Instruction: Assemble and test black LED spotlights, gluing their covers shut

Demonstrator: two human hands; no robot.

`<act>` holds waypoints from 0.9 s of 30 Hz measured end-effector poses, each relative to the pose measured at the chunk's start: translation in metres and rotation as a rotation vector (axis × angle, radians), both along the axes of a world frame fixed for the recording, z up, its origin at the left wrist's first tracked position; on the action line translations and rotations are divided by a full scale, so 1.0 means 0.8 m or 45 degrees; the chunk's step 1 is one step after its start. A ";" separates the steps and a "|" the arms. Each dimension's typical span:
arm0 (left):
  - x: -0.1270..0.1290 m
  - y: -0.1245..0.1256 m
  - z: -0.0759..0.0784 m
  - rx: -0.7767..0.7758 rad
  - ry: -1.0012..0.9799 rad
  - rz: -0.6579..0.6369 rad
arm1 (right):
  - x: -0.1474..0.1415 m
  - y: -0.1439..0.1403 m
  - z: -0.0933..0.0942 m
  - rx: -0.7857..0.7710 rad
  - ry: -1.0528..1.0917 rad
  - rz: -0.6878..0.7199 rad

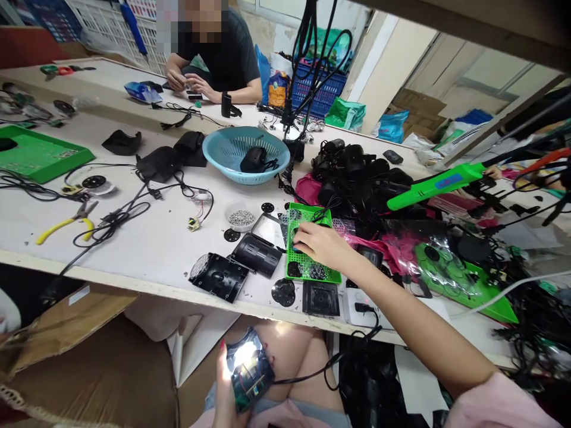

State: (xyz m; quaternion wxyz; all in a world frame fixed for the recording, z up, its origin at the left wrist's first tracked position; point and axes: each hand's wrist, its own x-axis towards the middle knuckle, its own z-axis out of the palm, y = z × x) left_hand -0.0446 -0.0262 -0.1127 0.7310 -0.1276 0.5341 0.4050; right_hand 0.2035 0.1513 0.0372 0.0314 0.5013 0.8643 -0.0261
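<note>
Low over my lap, my left hand [226, 380] grips an opened black device housing [256, 371] with a bright light shining in it and wires showing inside. A black cord [307, 375] runs from it to the right. My right hand [319, 244] reaches into a green perforated tray [334, 275] holding small dark parts, its fingers bent together; what they pinch is hidden. Left of the tray lie two black casing halves [256, 254] [220, 276], and a square black part [321, 298] sits below it.
A blue colander [212, 157] with a black device stands mid-table. Yellow-handled pliers [66, 224] and cables lie left. Black devices [352, 166] are heaped right, behind a hanging green handle-like tool [435, 185]. A small tub [241, 217] holds metal bits. Across the table sits another person [223, 59].
</note>
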 end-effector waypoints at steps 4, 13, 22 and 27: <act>0.001 0.003 0.004 -0.020 -0.020 -0.011 | 0.025 -0.039 -0.013 -0.146 0.015 0.087; 0.005 0.000 0.010 0.009 0.049 -0.014 | 0.051 -0.042 -0.036 -0.208 0.114 0.053; 0.007 -0.002 0.008 0.031 0.057 0.010 | 0.065 -0.049 -0.051 0.079 0.630 -0.116; 0.004 -0.008 0.007 0.061 0.084 -0.028 | 0.047 -0.069 -0.038 0.209 0.890 -0.134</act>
